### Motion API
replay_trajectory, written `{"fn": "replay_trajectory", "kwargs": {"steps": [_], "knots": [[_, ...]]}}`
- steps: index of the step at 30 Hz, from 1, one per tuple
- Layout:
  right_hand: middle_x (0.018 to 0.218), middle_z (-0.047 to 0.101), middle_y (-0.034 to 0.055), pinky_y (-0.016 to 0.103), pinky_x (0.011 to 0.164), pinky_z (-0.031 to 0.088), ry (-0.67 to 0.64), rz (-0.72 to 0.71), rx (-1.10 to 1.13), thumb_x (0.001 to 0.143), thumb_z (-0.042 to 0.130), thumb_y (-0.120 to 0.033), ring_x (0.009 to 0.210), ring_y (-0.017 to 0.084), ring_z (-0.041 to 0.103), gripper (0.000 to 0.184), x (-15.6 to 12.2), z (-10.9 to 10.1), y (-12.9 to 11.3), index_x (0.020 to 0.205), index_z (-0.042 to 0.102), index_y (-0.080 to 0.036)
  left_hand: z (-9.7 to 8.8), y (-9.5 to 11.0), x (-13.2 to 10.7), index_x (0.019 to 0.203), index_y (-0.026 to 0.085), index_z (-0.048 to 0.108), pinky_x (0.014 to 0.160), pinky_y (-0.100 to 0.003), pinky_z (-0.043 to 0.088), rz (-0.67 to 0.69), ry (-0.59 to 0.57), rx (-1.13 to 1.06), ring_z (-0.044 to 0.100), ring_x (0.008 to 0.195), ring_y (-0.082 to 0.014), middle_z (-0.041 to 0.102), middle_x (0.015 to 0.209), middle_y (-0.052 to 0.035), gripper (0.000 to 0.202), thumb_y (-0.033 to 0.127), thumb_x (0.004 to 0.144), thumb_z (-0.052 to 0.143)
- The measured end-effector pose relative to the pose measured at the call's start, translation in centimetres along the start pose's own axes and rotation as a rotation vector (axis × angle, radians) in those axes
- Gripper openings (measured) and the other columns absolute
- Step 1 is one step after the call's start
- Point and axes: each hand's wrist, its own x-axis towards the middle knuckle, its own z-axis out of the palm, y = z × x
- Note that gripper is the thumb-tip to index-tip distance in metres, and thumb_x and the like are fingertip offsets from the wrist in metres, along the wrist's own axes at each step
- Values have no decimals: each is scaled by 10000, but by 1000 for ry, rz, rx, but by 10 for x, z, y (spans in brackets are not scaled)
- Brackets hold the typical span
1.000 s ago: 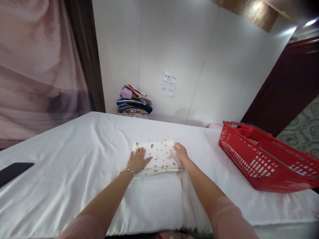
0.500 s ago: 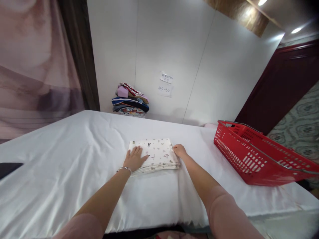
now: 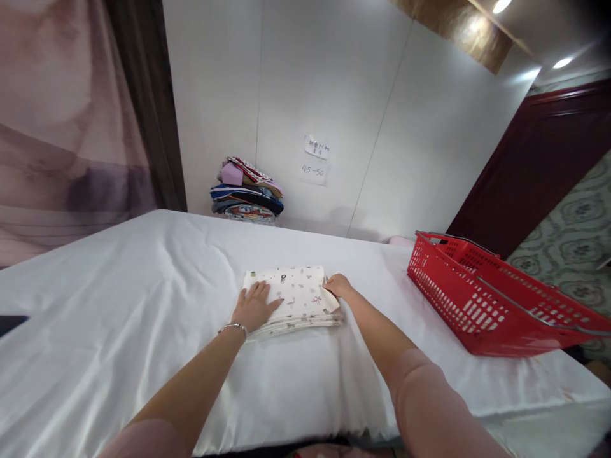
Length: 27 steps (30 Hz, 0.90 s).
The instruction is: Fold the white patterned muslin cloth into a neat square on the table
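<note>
A folded white cloth [image 3: 298,294] with small printed figures lies flat in several layers on the white-covered table, right in front of me. My left hand [image 3: 252,306] rests flat on its left part, fingers spread, a bracelet round the wrist. At the cloth's right edge, my right hand [image 3: 338,285] pinches the fabric with closed fingers. The edge there is slightly lifted and curled, showing a fold below the fingers. Whether one layer or more is in the pinch, I cannot tell.
A red plastic basket [image 3: 487,296] with metal handles stands at the table's right. Behind the table's far edge rises a stack of folded clothes [image 3: 247,191] by the wall. A dark flat object [image 3: 12,323] lies at the left edge. The white tablecloth [image 3: 143,305] is wrinkled.
The right edge of the cloth has been lifted and bent slightly inward by my right hand. My left hand stays flat on the cloth. The view has shifted a little.
</note>
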Motion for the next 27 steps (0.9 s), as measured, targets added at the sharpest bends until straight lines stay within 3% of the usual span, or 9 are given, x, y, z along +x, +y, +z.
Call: {"fn": "replay_trajectory", "kwargs": {"steps": [6,12,16,27], "knots": [[896,716,85,213,623,387,93,-16,-61,769,540,-196,841,179,643,197,-6,-3,3,826,727,-170,0,0,-1,1387,152,340,1122,-480,111,6,3,-12,146,1393,-250,242,1498,-78,708,599,846,248],[876,708,82,216,600,361,108,-3,-110,782,514,-177,792,164,623,198,-19,1,10,794,712,-165,3,-1,-1,1384,151,347,1119,-474,113,20,39,-1,148,1391,-253,257,1493,-83,692,584,851,259],[935,697,80,222,620,356,130,-12,-129,822,469,-173,850,166,613,228,-22,0,8,831,697,-174,2,-1,-4,1369,129,367,1117,-450,145,13,122,13,144,1391,-254,259,1491,-101,672,552,851,305],[980,679,52,233,607,348,145,-28,-149,848,491,-344,895,174,603,214,-20,1,2,881,656,-212,-4,-1,-6,1309,178,440,1100,-487,182,-7,96,-18,206,1371,-258,350,1450,-89,564,503,863,323]]}}
